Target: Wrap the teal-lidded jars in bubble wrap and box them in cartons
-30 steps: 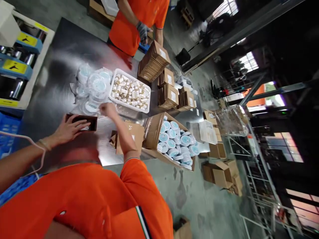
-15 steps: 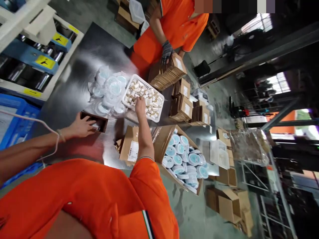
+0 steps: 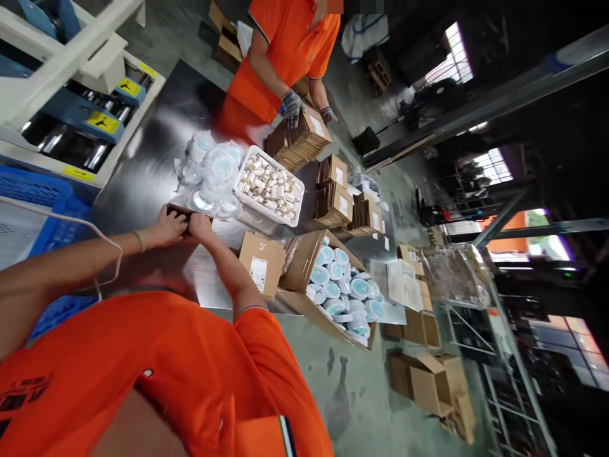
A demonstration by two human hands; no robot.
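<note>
Both my hands meet at a small open brown box point(image 3: 184, 209) near the table's front left. My left hand point(image 3: 167, 226) is wrapped round its left side. On its right side my right hand point(image 3: 200, 226) has its fingers closed at the box; whether they also hold something small is hidden. Bagged light-blue and white discs point(image 3: 216, 171) lie just beyond the box. To their right stands a white basket point(image 3: 295, 220) of small white and gold pieces. A large carton point(image 3: 297, 260) of round blue-and-white items is further right, beside a smaller carton point(image 3: 267, 257).
Across the metal table point(image 3: 157, 136), a person in orange point(image 3: 271, 63) with gloved hands touches a row of flat cardboard pieces point(image 3: 297, 143). More cardboard stacks point(image 3: 335, 203) stand to the right. A blue crate point(image 3: 66, 197) and roller conveyor point(image 3: 95, 120) are at left.
My right hand has left the white basket and come to the small box beside my left hand. My left hand now wraps the box's side. The other person's hands have shifted on the cardboard.
</note>
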